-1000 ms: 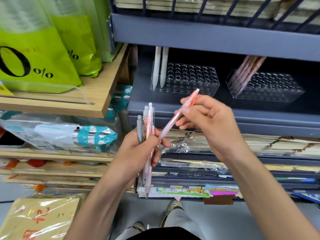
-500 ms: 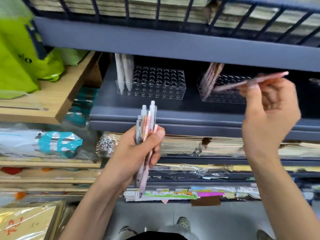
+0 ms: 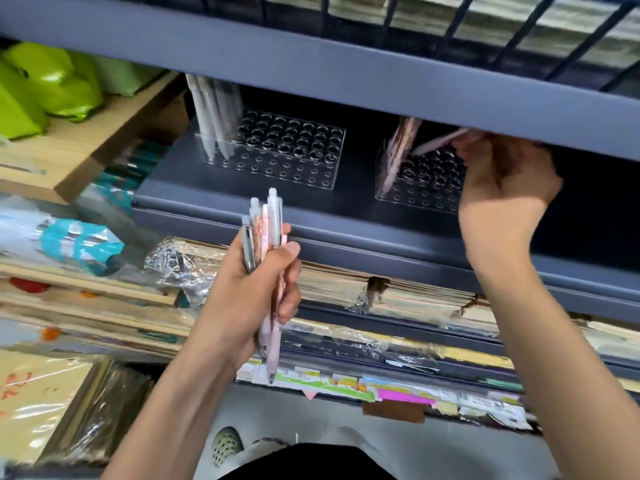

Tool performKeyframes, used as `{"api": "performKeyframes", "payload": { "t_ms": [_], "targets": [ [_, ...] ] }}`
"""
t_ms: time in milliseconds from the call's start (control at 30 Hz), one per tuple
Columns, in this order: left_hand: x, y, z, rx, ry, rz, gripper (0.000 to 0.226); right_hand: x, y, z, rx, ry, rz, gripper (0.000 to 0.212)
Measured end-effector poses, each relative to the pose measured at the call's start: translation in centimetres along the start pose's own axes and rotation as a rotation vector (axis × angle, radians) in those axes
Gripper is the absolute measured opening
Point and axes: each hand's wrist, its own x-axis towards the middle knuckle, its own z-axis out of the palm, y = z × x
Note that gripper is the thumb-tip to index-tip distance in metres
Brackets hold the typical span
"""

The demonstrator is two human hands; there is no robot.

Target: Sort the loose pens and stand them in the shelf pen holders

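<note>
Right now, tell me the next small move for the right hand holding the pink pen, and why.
Probably tip the pink pen upright and lower it into a free hole. The right hand pinches it nearly flat above the right holder, where other pink pens already stand at the left end; many holes beside them look empty.

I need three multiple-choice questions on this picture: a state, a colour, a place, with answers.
1. The left hand: A grips a bundle of pens; B hangs empty; C lies flat.
2. The pens in the left holder are: A green; B white; C black.
3. The right hand holds its pink pen: A in the left holder; B against the left hand; C over the right holder.
Answers: A, its fingers curl round them; B, pale barrels; C, the pen slants above its holes.
</note>
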Motion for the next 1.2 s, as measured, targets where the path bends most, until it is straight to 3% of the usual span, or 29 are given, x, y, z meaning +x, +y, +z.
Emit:
{"api": "performKeyframes", "payload": {
  "t_ms": [100, 200, 367, 533, 700, 800, 867, 933, 1033, 1200],
  "targets": [
    [-0.4, -0.4, 0.3, 0.010, -0.005, -0.003, 0.007, 1.4, 0.3, 0.5, -0.144, -0.068, 0.083, 0.044],
    [-0.7, -0.7, 0.9, 0.038, 0.007, 0.010, 0.007, 2.4, -0.2, 1.3, -0.245, -0.220, 0.086, 0.049],
    [-0.9, -1.2, 1.5, 0.027, 0.047, 0.001, 0.010, 3.1, -1.3, 1.8, -0.401, -0.323, -0.091, 0.027],
    [-0.8, -1.3, 1.3, 0.033, 0.059, 0.017, 0.020, 3.8, -1.5, 2.1, -0.401, -0.466, -0.021, 0.020],
    [-0.6, -0.9, 1.1, 0.066, 0.011, 0.058, 0.021, 3.4, -1.7, 1.9, -0.414, -0.441, 0.027, 0.023],
    [-0.4, -0.6, 0.7, 0.093, -0.022, 0.068, 0.028, 2.3, -1.9, 0.7, -0.403, -0.293, 0.033, 0.032],
    [-0.1, -0.3, 0.5, 0.077, -0.051, 0.068, 0.035, 0.4, -2.6, -0.3, -0.223, -0.236, 0.056, 0.022],
    [0.1, 0.0, 0.6, 0.065, -0.095, 0.061, 0.034, -1.8, -3.4, -0.8, 0.033, -0.409, 0.161, 0.008],
    [0.5, 0.0, 0.8, 0.113, -0.179, 0.069, 0.023, -4.2, -4.4, -0.5, 0.098, -0.749, 0.189, 0.006],
    [0.8, -0.2, 1.5, 0.138, -0.303, 0.067, 0.024, -5.0, -4.7, -0.4, 0.214, -0.905, 0.244, 0.007]
  ]
}}
